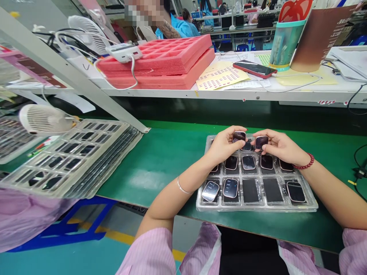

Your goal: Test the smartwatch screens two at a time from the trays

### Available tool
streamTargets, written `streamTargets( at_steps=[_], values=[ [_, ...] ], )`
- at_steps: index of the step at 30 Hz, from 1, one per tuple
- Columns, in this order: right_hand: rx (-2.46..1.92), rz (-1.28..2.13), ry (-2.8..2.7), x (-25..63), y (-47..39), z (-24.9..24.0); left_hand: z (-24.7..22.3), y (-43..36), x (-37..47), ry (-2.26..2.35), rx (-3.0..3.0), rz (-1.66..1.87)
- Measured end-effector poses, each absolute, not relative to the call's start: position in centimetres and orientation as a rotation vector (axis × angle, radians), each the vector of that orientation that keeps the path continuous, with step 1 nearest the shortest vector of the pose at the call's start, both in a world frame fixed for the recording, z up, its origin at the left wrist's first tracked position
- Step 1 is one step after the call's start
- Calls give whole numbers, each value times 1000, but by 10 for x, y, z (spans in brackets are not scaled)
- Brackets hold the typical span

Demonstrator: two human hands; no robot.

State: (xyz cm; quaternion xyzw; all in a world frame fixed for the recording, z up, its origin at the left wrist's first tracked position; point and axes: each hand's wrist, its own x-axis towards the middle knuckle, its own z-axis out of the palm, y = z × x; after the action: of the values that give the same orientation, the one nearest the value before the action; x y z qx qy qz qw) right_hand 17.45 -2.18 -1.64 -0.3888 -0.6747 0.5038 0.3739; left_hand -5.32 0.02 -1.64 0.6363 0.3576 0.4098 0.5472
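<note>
Left hand (222, 147) pinching 1 dark screen unit (239, 136) over the clear tray (258, 208), far side. Right hand (282, 147) pinching a second unit (261, 142), just right of the first, also above the tray. Tray's near row holds 3 units (231, 188): 2 at left, 1 at right end. Tray flat on green worktop (169, 156). Tray stack (107, 172) well left of it; phone (254, 69) on shelf (177, 93) beyond it.
</note>
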Motion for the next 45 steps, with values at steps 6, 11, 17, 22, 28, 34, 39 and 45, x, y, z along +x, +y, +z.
streamTargets(
  at_steps=[6,11,17,22,28,34,39,45],
  values=[
    [-1000,1303,-1757,174,-22,-16,-18,0,-53,838,1507,957],
    [-1026,1361,-1710,176,-21,-17,-13,-2,-52,838,1500,930],
    [-1070,1402,-1663,176,-23,-13,-7,-5,-54,882,1491,911],
    [-1085,1357,-1661,176,-23,-12,-8,-4,-54,859,1407,915],
    [-1079,1297,-1659,175,-24,-13,-9,-3,-53,874,1369,891],
    [-1103,1280,-1634,176,-24,-14,-7,-4,-53,903,1405,893],
    [-1077,1269,-1652,176,-24,-15,-5,-6,-53,924,1447,884],
    [-1046,1277,-1645,176,-22,-16,-4,-7,-54,889,1471,892]
  ],
)
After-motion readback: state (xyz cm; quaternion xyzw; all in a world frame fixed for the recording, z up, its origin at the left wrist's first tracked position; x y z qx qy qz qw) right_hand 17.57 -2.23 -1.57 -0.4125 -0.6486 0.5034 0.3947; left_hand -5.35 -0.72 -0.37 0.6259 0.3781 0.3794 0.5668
